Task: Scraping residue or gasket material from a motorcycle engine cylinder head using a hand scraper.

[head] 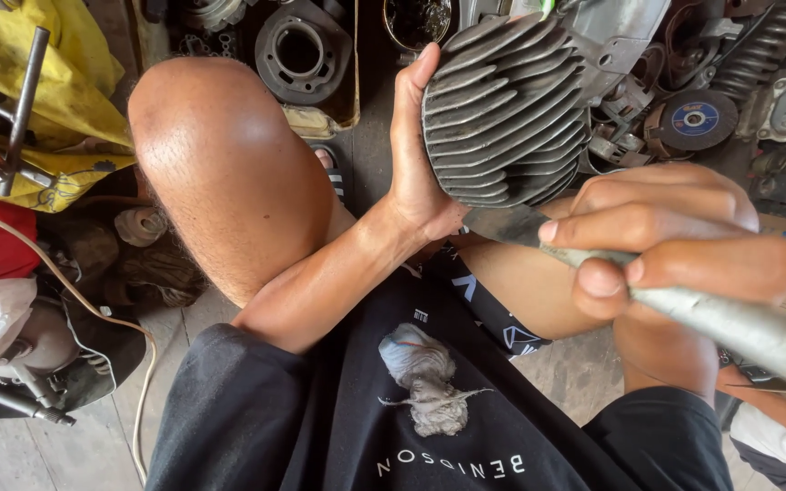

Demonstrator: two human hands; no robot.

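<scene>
— What lies closest?
— A grey rag (429,377) on the black shirt. Above it the right hand (666,241) is curled tight around a metal tool (730,323), its tip touching the finned cylinder (507,109).
— And the other?
— The left hand (420,155) clasps the cylinder's edge, raised beside the knee (220,164).
— Any room?
— Little: a grinding disc (695,118) and engine parts (302,50) crowd the floor beyond.

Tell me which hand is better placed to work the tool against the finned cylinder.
Right. The right hand already grips the tool, its tip at the base of the cylinder. The left hand is taken up holding the cylinder's side, so it looks best left steadying.
</scene>
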